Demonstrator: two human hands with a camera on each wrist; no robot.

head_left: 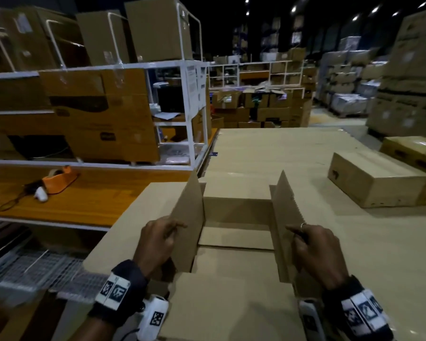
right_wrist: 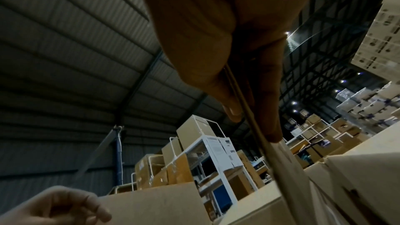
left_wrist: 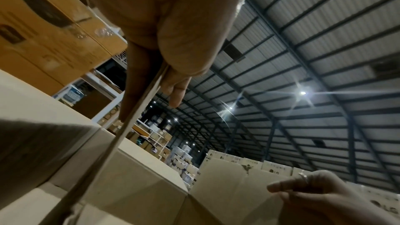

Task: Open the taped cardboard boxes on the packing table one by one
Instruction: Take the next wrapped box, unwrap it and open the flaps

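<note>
Plain brown cardboard box [head_left: 236, 217] sits at 6 o'clock on the packing table [head_left: 280, 148], tape apparently off, 2 side flaps upright. Left hand [head_left: 155, 244] pinches the left flap [head_left: 187, 217]; right hand [head_left: 315, 249] pinches the right flap [head_left: 284, 217]. Step: spreading the flaps. Next: fold both outward, then take the closed brown box [head_left: 376, 180] at 2 o'clock.

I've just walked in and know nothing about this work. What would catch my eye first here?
Front and centre, the left hand and right hand each pinch an upright flap of an open cardboard box, holding the two flaps apart. To the right, a closed box lies on the packing table. On the wooden shelf to the left sits an orange tape dispenser.
</note>
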